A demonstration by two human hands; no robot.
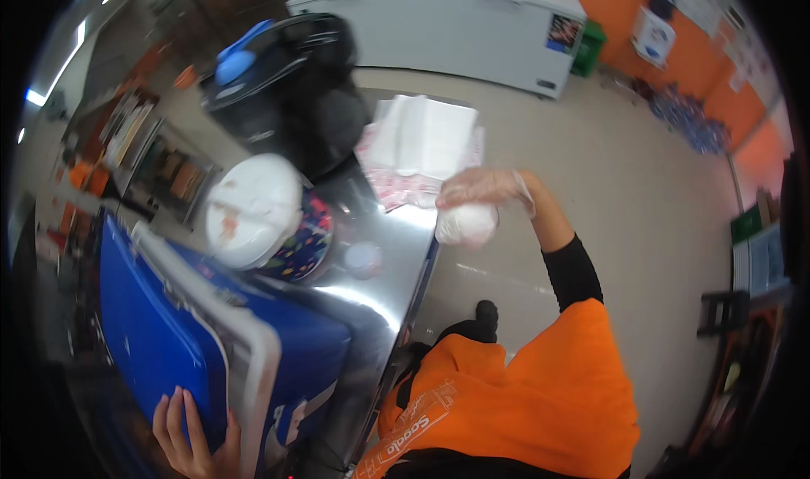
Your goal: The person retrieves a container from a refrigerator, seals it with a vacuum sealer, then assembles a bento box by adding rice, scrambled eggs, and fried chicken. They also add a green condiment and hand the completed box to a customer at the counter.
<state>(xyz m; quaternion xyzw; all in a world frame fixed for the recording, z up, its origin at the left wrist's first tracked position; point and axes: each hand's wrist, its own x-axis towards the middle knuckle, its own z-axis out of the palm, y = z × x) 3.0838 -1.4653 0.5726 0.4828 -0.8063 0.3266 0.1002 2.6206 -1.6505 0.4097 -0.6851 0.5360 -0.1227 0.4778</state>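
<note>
My left hand (pixel 192 438) is bare and grips the edge of a blue cooler lid (pixel 156 310), several fingers lying over its outer face. The lid stands tilted up from the blue cooler box (pixel 312 336) with its pale rim; the inside is mostly hidden. In a clear plastic glove, my right hand (pixel 483 188) is closed on a round white bundle (pixel 468 224), somewhat blurred, off the table's right edge. Close by that hand lies a stack of white paper sheets (pixel 422 133) over pink-patterned paper (pixel 401 194).
The metal table (pixel 363 298) also bears a patterned tub with a white lid (pixel 253 209), a small white round object (pixel 363 260) and a black bin (pixel 291 99) with a blue-handled item on top. A white chest freezer (pixel 439 32) stands beyond, across the tiled floor.
</note>
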